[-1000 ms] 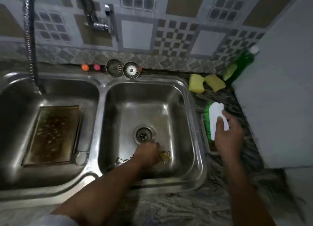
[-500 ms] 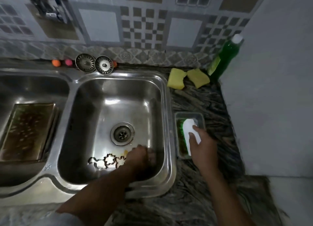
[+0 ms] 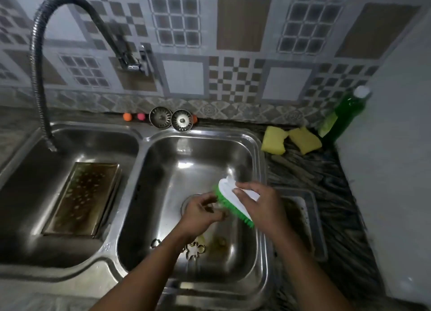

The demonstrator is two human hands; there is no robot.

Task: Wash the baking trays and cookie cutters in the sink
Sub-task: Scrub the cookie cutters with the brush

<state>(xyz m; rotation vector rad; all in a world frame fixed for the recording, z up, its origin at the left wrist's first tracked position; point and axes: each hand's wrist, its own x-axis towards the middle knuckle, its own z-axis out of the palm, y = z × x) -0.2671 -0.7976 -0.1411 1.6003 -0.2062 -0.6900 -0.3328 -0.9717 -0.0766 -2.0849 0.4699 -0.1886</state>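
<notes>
- The green bottle (image 3: 342, 114) with a white cap stands in the corner by the wall. It carries a pale label, but the print is too blurred to read.
- A baking tray (image 3: 81, 198) lies flat on the floor of the left basin (image 3: 98, 145). It is rectangular, and its surface is stained brown and dotted with pale spots.
- Flower-shaped cookie cutters (image 3: 194, 250), thin metal outlines, lie on the floor of the right basin (image 3: 163, 170) near its front wall, partly hidden by the left forearm.
- The right hand (image 3: 261, 205) grips a scrub brush (image 3: 229, 189) by its white back. The fingers wrap over the top and the green bristles face down and to the left.
- The left hand (image 3: 198, 212) is raised over the drain with its fingers curled, their tips right at the bristles. Whether they pinch a cutter cannot be told.
- Half a second ago the brush was over the small tray (image 3: 310, 208) on the counter, to the right of the sink. Now it is above the right basin.
- At that time the left hand was down on the basin floor among the cutters, and it has since come up to meet the brush.
- Two yellow sponges (image 3: 274, 140) lie on the counter behind the small tray, and two metal strainers (image 3: 161, 119) lean at the back edge of the sink.
- The flexible tap hose (image 3: 39, 77) arcs down into the left basin.
</notes>
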